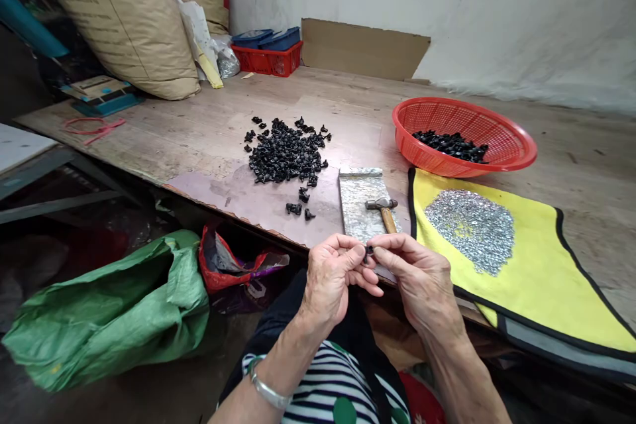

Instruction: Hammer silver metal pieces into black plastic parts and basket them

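Note:
A small black plastic part [368, 253] is pinched between the fingertips of both hands, just off the table's front edge. My left hand [334, 273] grips it from the left with thumb and fingers. From the other side, my right hand [416, 273] closes on it too; whether a tiny metal piece is also in those fingers I cannot tell. Beyond the hands lies a metal plate [358, 202] with a hammer [383, 211] resting on it. Similar black parts [288, 152] form a pile left of the plate. Small silvery metal pieces [474, 228] are spread over a yellow cloth [551, 271] at right.
A red plastic basket [517, 146] holding more black parts stands behind the cloth. Large paper sacks [119, 20], a red crate [268, 61] and cardboard [362, 46] line the back. Below the table edge at left are a green sack [119, 311] and a red bag [218, 265].

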A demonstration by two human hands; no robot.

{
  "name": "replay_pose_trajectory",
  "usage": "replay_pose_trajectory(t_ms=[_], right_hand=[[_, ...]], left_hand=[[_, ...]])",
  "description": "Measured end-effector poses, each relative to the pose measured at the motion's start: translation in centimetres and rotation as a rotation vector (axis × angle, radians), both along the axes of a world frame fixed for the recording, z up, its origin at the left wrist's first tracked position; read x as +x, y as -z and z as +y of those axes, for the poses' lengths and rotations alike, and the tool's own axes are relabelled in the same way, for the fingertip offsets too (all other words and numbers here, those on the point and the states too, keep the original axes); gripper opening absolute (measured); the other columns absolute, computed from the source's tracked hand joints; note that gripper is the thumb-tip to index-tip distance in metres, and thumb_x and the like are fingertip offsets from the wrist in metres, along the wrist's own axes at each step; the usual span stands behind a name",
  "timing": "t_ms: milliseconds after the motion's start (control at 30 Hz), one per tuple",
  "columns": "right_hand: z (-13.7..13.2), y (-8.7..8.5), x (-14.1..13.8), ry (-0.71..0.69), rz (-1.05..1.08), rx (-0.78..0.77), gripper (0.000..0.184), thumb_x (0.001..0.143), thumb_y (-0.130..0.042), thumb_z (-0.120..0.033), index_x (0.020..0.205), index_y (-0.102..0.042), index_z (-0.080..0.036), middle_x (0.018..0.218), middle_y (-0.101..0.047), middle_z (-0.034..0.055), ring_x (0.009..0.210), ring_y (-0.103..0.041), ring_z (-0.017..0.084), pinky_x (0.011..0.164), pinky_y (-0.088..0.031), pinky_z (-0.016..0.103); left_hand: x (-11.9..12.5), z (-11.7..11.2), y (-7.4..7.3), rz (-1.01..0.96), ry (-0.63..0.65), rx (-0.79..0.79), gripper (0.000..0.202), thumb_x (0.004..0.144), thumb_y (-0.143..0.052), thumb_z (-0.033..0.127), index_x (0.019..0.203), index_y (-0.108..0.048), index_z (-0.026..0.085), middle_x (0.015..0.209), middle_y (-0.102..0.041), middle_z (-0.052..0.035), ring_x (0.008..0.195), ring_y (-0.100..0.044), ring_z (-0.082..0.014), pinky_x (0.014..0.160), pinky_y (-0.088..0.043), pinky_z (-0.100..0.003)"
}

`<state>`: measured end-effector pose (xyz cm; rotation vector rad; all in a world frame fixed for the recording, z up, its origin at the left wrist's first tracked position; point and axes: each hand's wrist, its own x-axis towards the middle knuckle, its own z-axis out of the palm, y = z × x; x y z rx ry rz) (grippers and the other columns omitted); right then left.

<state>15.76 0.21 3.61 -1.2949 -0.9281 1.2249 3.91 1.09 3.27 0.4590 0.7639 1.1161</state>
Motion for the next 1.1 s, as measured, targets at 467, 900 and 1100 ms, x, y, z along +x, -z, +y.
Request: replay_pose_trajectory(t_ms=[467, 900, 1100], right_hand=[[0.5, -0.7, 0.3, -0.045, 0.078, -0.16, 0.017, 0.055, -0.075, -0.024, 0.065, -0.066, -0.013, 0.055, -0.064, 0.0029, 0.048, -0.057, 0.011, 0.048, -0.045, 0.022], [0.3, -1.0, 0.3, -0.058, 0.182, -0.213, 0.018, 0.051, -0.078, -0.02, 0.061, -0.065, -0.013, 0.051, -0.063, 0.0026, 0.043, -0.059, 0.013, 0.044, -0.048, 0.021], [0.1, -0.8, -0.1, -0.044, 0.215, -0.217, 0.017, 0.05, -0.078, -0.018, 0.059, -0.064, -0.012, 0.05, -0.062, 0.0012, 0.041, -0.058, 0.014, 0.042, -0.049, 0.023]], left_hand=[[0.2, -0.3, 0.1, -0.003, 0.004, -0.003, 0.022, 0.067, -0.069, 0.026, 0.068, -0.055, 0.009, 0.055, -0.059, -0.0032, 0.039, -0.054, -0.0113, 0.034, -0.049, -0.024], [-0.4, -0.8, 0.8, 0.025, 0.048, 0.138, 0.017, 0.07, -0.067, 0.024, 0.074, -0.057, 0.011, 0.055, -0.061, -0.0015, 0.036, -0.052, -0.0102, 0.031, -0.047, -0.023], [-0.1, -1.1, 0.9, 0.142, -0.075, 0.126, 0.009, 0.067, -0.066, 0.016, 0.068, -0.06, 0.009, 0.048, -0.059, 0.0, 0.035, -0.052, -0.0093, 0.034, -0.046, -0.019]])
